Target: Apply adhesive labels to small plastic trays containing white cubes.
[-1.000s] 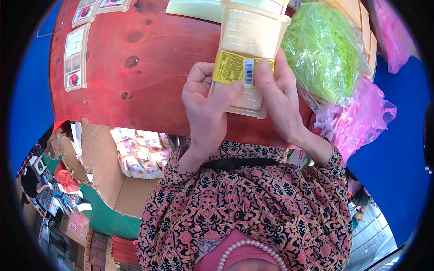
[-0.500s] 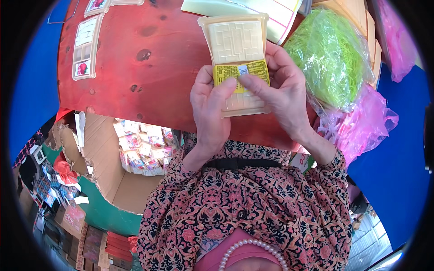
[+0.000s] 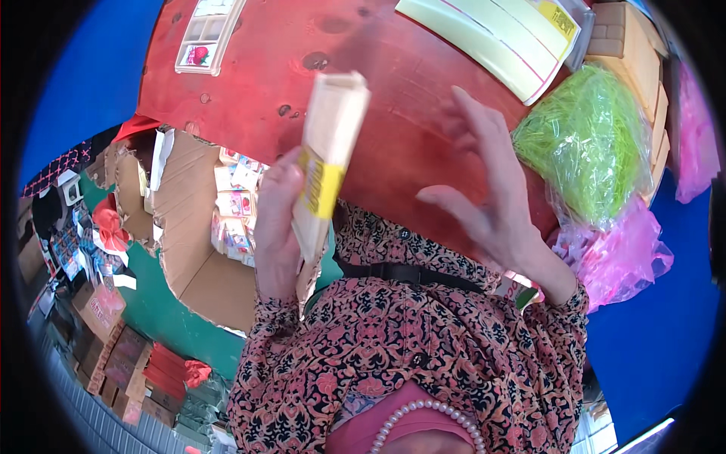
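My left hand [image 3: 278, 227] is closed around a cream plastic tray [image 3: 336, 113], turned nearly edge-on and slightly blurred. A yellow printed label [image 3: 322, 185] wraps the tray's middle. My right hand [image 3: 488, 185] hangs over the red table, fingers spread, holding nothing; it is apart from the tray. Left of the held tray lies another cream tray [image 3: 217, 69], with a strawberry-picture packet [image 3: 198, 55] in its near compartment.
A cardboard box [image 3: 198, 219] of small packets [image 3: 236, 200] stands left of my lap. Along the table's right lie pale sheets with yellow labels [image 3: 491, 38], a clear bag of green shredded filler [image 3: 594, 144], stacked cream trays [image 3: 616, 38] and pink plastic [image 3: 616, 265].
My right hand has let go of the tray and moved away, opening. My left hand has carried the tray left and turned it on edge. The view has shifted too.
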`<control>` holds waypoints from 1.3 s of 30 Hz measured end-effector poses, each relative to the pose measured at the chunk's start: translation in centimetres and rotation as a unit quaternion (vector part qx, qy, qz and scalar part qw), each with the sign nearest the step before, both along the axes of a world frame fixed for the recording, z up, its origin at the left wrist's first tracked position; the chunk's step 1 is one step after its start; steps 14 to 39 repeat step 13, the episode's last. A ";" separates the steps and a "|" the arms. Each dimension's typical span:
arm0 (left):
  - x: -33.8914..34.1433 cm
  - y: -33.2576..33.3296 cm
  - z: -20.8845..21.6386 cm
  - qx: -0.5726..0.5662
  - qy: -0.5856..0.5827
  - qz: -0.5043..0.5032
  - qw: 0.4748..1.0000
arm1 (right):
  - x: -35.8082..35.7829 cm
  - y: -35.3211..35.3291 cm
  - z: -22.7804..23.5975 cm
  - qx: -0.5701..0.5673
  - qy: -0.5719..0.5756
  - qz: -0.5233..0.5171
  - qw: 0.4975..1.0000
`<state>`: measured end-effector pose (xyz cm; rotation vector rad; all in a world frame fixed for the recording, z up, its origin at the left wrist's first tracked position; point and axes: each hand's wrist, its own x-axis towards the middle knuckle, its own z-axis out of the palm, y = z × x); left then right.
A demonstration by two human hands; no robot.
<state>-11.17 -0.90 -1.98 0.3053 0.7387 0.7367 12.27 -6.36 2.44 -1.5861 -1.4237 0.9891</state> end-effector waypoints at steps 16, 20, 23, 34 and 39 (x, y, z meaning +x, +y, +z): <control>1.1 -0.2 1.2 0.143 0.127 -0.193 0.962 | 1.6 0.8 1.2 -0.201 0.269 0.015 0.942; 1.1 -0.2 1.2 0.143 0.127 -0.193 0.962 | 1.6 0.8 1.2 -0.201 0.269 0.015 0.942; 1.1 -0.2 1.2 0.143 0.127 -0.193 0.962 | 1.6 0.8 1.2 -0.201 0.269 0.015 0.942; 1.1 -0.2 1.2 0.143 0.127 -0.193 0.962 | 1.6 0.8 1.2 -0.201 0.269 0.015 0.942; 1.1 -0.2 1.2 0.143 0.127 -0.193 0.962 | 1.6 0.8 1.2 -0.201 0.269 0.015 0.942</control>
